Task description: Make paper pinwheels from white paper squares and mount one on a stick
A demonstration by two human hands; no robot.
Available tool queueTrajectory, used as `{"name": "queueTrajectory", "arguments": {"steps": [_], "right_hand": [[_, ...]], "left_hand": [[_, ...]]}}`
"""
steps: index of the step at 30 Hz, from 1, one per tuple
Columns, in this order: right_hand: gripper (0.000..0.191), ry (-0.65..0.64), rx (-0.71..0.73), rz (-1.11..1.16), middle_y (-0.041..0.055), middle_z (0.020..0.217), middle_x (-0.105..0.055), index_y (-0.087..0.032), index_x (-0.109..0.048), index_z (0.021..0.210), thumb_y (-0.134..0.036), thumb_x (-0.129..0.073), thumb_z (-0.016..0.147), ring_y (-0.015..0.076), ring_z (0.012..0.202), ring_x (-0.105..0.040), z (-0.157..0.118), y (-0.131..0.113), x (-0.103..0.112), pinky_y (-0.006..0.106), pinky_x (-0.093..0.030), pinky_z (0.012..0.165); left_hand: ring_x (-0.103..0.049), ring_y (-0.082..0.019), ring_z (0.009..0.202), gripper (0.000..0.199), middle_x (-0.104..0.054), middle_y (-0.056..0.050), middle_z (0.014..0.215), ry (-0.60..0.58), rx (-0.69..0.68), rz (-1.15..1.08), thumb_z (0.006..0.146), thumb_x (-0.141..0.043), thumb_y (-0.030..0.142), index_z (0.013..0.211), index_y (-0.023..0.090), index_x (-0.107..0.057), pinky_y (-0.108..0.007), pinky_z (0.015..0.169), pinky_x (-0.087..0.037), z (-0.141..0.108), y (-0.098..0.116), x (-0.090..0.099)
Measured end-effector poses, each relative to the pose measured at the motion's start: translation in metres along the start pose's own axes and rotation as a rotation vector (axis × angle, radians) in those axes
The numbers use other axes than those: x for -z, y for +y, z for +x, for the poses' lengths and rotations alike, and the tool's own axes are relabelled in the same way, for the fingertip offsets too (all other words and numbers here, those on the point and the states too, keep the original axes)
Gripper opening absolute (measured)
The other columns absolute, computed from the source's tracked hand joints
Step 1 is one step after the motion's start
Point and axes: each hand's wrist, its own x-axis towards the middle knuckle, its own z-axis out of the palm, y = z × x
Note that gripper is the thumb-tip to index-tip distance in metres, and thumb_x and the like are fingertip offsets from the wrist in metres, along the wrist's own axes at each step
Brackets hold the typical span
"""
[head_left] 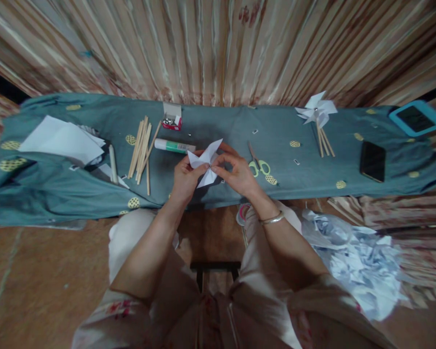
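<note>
Between my two hands is a white paper pinwheel [205, 157] with its blades folded in toward the middle. My left hand [187, 175] grips it from the left, thumb pressed near the centre. My right hand [236, 169] pinches at the centre from the right; whether a pin is between those fingertips is too small to tell. Just behind my left hand lies a glue stick [174, 146] with a green label. Green-handled scissors [258, 165] rest to the right of my right hand.
Wooden sticks [141, 148] and a small red-and-white box of pins [172, 118] lie left of centre. White paper sheets [63, 140] are farther left. Finished pinwheels [317, 111] on sticks, a phone [372, 161] and a blue-framed tablet [417, 118] sit right. A bag of paper scraps [363, 266] stands on the floor.
</note>
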Motion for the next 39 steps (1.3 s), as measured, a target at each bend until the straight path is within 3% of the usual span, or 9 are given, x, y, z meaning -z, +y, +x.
{"name": "queueTrajectory", "arguments": {"steps": [8,23,32,39], "right_hand": [[0.003,0.002,0.006,0.031,0.0064,0.14,-0.061,-0.023,-0.07,0.082,-0.025,-0.068,0.08,0.0231,0.126,-0.059,-0.001,0.0,-0.001,0.042,-0.047,0.106],[0.004,-0.012,0.019,0.005,0.0058,0.138,-0.062,-0.023,-0.071,0.083,-0.024,-0.068,0.081,0.025,0.135,-0.052,-0.004,0.0,0.003,0.045,-0.039,0.115],[0.005,0.061,0.08,0.071,0.0029,0.134,-0.065,-0.026,-0.071,0.082,-0.03,-0.071,0.08,0.0255,0.136,-0.051,-0.004,0.006,0.0,0.048,-0.037,0.117],[0.004,0.061,0.092,0.0,0.0066,0.135,-0.064,-0.024,-0.069,0.081,-0.027,-0.067,0.08,0.0273,0.135,-0.053,-0.007,0.009,0.007,0.05,-0.039,0.116]], "left_hand": [[-0.062,-0.015,0.068,0.042,-0.071,0.001,0.078,0.007,-0.023,0.031,0.053,-0.083,0.027,0.092,0.017,-0.071,-0.028,0.068,-0.05,0.001,-0.004,0.001],[-0.063,-0.014,0.068,0.042,-0.071,0.001,0.078,0.075,-0.022,-0.011,0.052,-0.084,0.024,0.091,0.015,-0.071,-0.028,0.07,-0.051,0.003,-0.003,0.002],[-0.06,-0.011,0.063,0.037,-0.069,0.003,0.072,0.089,-0.038,-0.027,0.051,-0.082,0.023,0.086,0.016,-0.07,-0.025,0.066,-0.049,0.005,-0.003,0.001],[-0.06,-0.011,0.061,0.034,-0.069,0.004,0.072,0.147,-0.096,-0.056,0.053,-0.082,0.022,0.084,0.018,-0.07,-0.024,0.063,-0.05,0.013,-0.002,0.01]]}}
